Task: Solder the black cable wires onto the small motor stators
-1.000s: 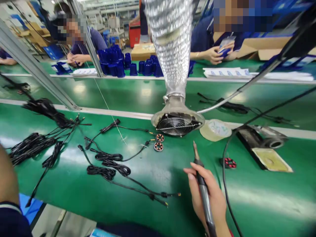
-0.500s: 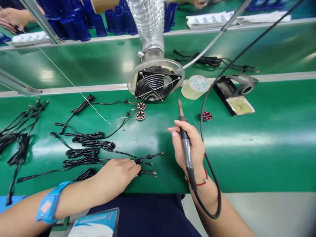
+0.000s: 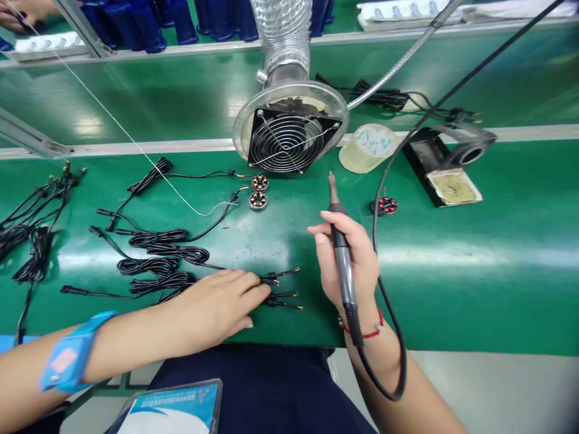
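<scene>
My right hand (image 3: 350, 259) is closed around a soldering iron (image 3: 344, 265), held like a pen with its bare metal tip pointing up and away from me. Over the nearest black cables (image 3: 169, 282) lies my left hand (image 3: 226, 304), its fingers bent down on them near their stripped ends (image 3: 287, 299). The left thumb is apart from the fingers, and the exact grip is partly hidden under the hand. Beyond these are two small round copper-wound coils (image 3: 258, 200), joined to black cables. A strand of solder wire (image 3: 172, 188) hangs down to the table near them.
A fume extractor fan (image 3: 287, 143) hangs in front of me. Right of it are a roll of clear tape (image 3: 366, 149), an iron stand with a sponge (image 3: 453, 187) and a red-wound coil (image 3: 386, 205). More cables (image 3: 38, 250) lie at far left. Another person's hand (image 3: 22, 15) shows at upper left.
My left hand has shifted right and slightly away from me, and the cables under it have moved along. My right hand keeps the soldering iron almost in place. The view has tilted slightly.
</scene>
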`<state>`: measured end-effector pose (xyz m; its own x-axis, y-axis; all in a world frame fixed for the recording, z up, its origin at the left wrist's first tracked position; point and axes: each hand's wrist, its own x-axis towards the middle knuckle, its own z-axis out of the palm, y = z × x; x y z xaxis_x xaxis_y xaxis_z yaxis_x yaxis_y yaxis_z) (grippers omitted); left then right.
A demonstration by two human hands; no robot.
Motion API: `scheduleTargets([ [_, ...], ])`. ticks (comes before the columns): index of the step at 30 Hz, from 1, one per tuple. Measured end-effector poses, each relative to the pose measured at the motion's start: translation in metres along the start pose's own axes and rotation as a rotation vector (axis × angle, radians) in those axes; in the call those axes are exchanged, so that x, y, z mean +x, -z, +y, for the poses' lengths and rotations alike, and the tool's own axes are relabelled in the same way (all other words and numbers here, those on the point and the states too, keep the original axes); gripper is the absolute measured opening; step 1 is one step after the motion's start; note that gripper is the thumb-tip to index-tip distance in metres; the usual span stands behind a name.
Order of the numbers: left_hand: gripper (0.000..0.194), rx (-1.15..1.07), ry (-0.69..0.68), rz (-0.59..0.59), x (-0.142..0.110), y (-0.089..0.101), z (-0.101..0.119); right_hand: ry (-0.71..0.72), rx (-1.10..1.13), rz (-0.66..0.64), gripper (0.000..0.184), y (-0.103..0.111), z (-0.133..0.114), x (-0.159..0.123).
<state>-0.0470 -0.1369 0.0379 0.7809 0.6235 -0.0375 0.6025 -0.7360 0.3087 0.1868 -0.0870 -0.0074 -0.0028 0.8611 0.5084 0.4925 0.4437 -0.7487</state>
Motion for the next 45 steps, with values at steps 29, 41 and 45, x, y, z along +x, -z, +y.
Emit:
scheduleTargets([
  [29, 0.025, 0.459, 0.504, 0.163, -0.152, 0.0, -0.031, -0.051, -0.048, -0.053, 0.027, -0.005, 0.009, -0.007],
  [41, 0.03, 0.108, 0.588, 0.151, -0.156, 0.017, -0.07, -0.018, -0.009, -0.078, 0.031, -0.005, 0.004, -0.004],
  [45, 0.043, 0.097, 0.568, 0.077, -0.151, 0.017, -0.095, -0.033, -0.017, -0.041, 0.031, -0.004, 0.003, -0.003],
])
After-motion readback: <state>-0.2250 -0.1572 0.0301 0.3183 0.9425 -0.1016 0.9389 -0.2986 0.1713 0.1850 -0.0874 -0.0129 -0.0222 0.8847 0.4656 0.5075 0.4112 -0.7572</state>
